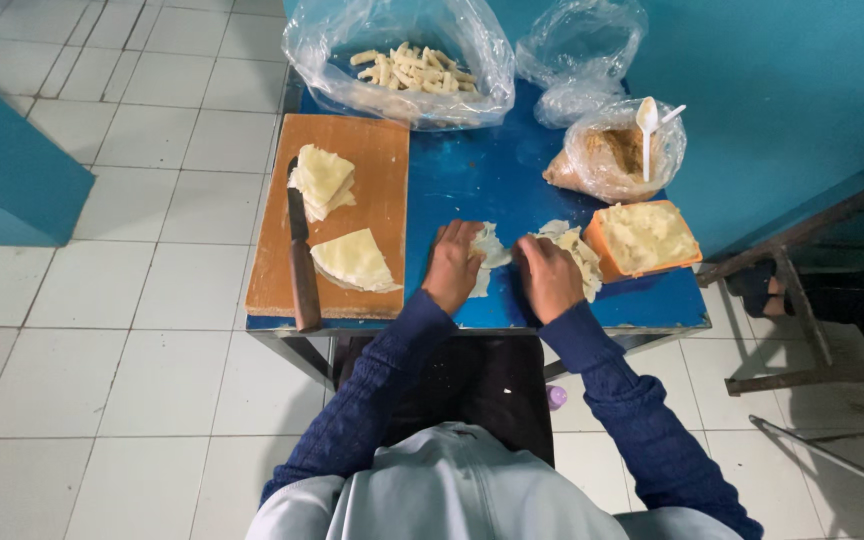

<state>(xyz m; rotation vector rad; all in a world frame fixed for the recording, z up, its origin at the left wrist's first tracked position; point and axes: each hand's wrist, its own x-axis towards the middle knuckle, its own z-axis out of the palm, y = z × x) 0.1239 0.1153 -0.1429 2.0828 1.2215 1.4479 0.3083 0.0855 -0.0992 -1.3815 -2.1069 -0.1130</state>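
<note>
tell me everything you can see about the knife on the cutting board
The knife lies flat along the left part of the wooden cutting board, blade pointing away from the person. It has a dark narrow blade and a brown, wood-like handle whose end reaches the board's near edge. The blade's far end touches the stack of pale folded wrappers. Neither hand touches it.

My left hand (452, 265) and right hand (549, 277) press a pale wrapper (493, 250) near the blue counter's (472, 175) front edge. A knife (300, 262) lies on the wooden board (382, 170) at the left edge.

A brown wooden cutting board (372, 160) carries a dark-handled knife (301, 260) and 2 pale wrapper stacks (324, 180) — clear plastic bag of rolled sticks (402, 62) behind.
</note>
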